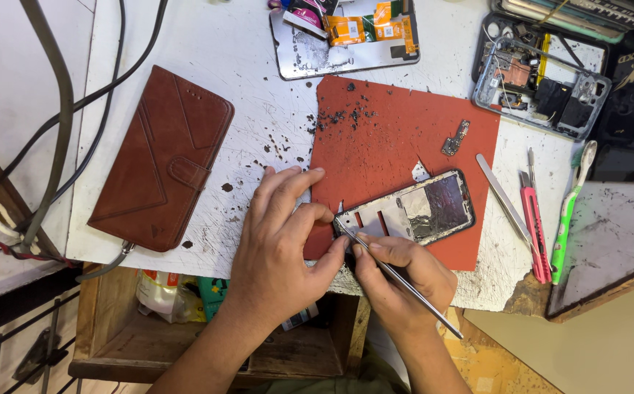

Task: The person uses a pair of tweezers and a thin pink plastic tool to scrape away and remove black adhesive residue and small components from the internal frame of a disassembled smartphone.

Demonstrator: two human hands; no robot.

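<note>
While the left hand (280, 233) pressed down on the near left end of the phone frame (408, 209), its fingers closed on that edge, the right hand (401, 281) pinched a thin metal tool (397, 276) whose tip touched the same corner. The frame lay on a red mat (397, 138) near the table's front edge. A brown wallet case (162, 157) lay to the left; tweezers (503, 198) and a pink knife (534, 230) lay to the right.

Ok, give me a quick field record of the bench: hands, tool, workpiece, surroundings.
left hand: steadies the phone frame at its near end
right hand: grips a thin metal tool, tip at the frame's near edge
under frame: red mat
left of mat: brown wallet case
right of mat: tweezers, pink cutter, green toothbrush
</note>
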